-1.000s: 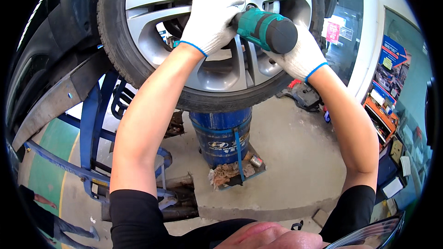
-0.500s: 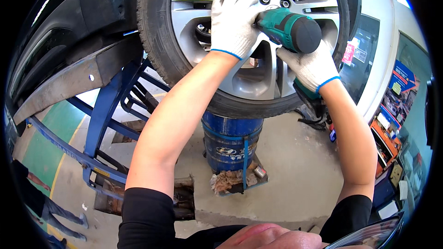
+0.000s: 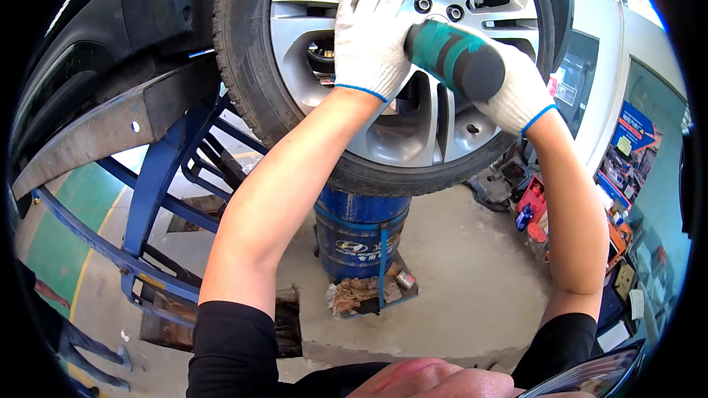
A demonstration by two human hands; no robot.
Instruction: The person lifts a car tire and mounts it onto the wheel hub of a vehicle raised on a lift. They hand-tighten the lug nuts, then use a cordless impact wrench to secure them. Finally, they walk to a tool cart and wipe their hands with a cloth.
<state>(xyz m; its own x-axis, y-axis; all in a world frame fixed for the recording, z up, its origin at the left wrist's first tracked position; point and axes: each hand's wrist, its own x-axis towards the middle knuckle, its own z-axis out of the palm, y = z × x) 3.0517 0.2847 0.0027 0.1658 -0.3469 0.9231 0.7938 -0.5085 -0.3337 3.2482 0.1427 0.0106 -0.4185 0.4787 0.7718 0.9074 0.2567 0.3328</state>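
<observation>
My left hand point(image 3: 371, 44), in a white knit glove with a blue cuff, lies on the silver alloy wheel point(image 3: 402, 140), fingers stretched upward over a spoke. Its thumb side is beside the nose of a green and black impact wrench point(image 3: 448, 55). My right hand point(image 3: 516, 92), gloved alike, grips the wrench from the right; its handle is hidden and its body is slightly blurred. The wrench's nose points at the lug area near the hub, but its contact with a nut is hidden. Two lug nuts point(image 3: 422, 4) show above it. A black tire point(image 3: 247, 51) surrounds the wheel.
Below the wheel stands a blue drum point(image 3: 361, 239) with rags point(image 3: 354, 295) at its base. Blue lift arms point(image 3: 158, 191) and the dark car body point(image 3: 169, 7) are at left. A person point(image 3: 74, 339) stands lower left. Red and orange tool cases point(image 3: 532, 203) sit at right.
The impact wrench has tipped, its rear end moving slightly down and left. My right hand has shifted up and right, and the wrench's handle is no longer visible. My left hand stays nearly in place.
</observation>
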